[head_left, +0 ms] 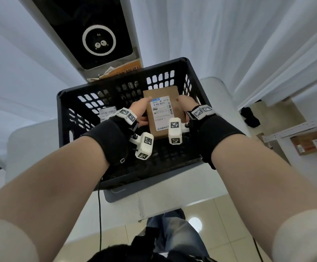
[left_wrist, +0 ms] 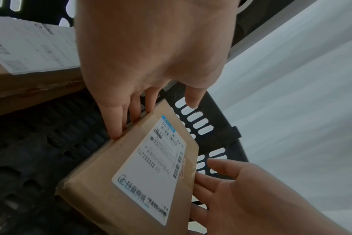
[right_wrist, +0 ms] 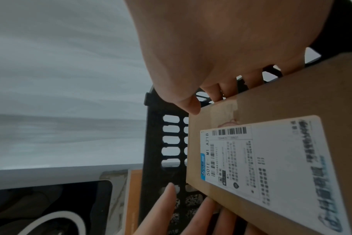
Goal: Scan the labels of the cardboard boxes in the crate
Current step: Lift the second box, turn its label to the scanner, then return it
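Second box (head_left: 107, 112): far left in crate (head_left: 195, 82), label up.
Left hand (head_left: 139, 112): grip clasps cardboard box (head_left: 170, 133), left edge.
Box: mid-crate, label (head_left: 162, 115) up; likely light, stiff.
Right hand (head_left: 187, 104): grip clasps right edge.

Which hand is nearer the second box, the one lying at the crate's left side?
Left. The left hand grips the held box on its left edge, right beside the second box. The right hand is on the held box's far edge.
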A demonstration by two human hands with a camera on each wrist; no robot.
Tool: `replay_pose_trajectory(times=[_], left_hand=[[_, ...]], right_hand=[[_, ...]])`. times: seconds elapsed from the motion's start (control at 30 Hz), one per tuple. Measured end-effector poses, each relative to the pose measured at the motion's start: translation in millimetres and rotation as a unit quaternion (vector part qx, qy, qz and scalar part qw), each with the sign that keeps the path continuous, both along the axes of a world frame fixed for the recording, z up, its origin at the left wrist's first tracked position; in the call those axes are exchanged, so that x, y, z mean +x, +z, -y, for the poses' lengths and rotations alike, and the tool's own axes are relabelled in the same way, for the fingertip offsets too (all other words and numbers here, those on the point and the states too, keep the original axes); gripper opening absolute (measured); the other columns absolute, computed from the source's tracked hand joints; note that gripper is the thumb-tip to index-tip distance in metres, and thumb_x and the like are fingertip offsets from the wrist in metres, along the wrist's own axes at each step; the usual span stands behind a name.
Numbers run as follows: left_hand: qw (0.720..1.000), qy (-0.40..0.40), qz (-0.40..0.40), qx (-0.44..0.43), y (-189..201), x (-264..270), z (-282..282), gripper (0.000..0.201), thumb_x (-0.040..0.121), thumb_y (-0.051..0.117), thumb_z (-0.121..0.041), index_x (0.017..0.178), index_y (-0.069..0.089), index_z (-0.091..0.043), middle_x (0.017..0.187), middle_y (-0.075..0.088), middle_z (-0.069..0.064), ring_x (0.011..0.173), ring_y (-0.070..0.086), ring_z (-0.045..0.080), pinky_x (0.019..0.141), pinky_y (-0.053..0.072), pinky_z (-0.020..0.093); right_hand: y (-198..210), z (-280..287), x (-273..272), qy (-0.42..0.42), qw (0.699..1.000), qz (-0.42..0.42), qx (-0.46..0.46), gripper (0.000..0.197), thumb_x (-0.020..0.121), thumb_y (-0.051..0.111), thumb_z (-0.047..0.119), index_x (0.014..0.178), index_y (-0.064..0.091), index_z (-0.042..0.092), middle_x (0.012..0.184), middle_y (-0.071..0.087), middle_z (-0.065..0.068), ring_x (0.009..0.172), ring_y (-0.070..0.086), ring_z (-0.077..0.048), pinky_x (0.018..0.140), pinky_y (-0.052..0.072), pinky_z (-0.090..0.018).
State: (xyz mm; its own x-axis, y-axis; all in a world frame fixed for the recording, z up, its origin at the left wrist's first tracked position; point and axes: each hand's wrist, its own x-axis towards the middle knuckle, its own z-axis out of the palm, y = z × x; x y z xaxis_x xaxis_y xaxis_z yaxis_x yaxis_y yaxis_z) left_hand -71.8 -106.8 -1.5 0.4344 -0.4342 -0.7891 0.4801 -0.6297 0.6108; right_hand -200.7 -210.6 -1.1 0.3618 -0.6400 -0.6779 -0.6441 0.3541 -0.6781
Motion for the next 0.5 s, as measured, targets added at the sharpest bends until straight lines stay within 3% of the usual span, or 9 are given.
replay_pose_trajectory(times=[0.07,0.17,0.5], left_hand=[[1.0,0.002,-0.007,-0.002,-7,-1,3,0.068,0.082,0.061,-0.049,0.14,0.048,-0.015,0.14,0.053,0.013,0.123,0.054,0.037,0.104,0.044,0.051],[1.0,-0.001,-0.021,-0.003,-19,-3,6,0.063,0.085,0.06,-0.048,0.137,0.05,-0.015,0.138,0.054,0.014,0.123,0.054,0.037,0.105,0.043,0.052],[0.999,0.005,-0.045,0.011,-44,-5,15,0.065,0.086,0.06,-0.045,0.142,0.044,-0.014,0.144,0.048,0.014,0.128,0.05,0.038,0.104,0.044,0.053]], right_hand=[[-5,4,3,0.049,0.997,-0.052,-0.02,0.043,0.1,0.037,0.015,0.14,0.043,-0.001,0.146,0.047,-0.019,0.133,0.047,-0.033,0.1,0.043,-0.034],[-14,10,9,0.112,0.985,-0.117,-0.057,0.04,0.099,0.036,-0.001,0.136,0.043,-0.011,0.141,0.049,-0.028,0.129,0.049,-0.039,0.107,0.041,-0.041],[-54,29,13,0.248,0.946,-0.168,-0.127,0.039,0.098,0.036,-0.002,0.135,0.047,-0.009,0.14,0.052,-0.026,0.128,0.051,-0.039,0.108,0.042,-0.042]])
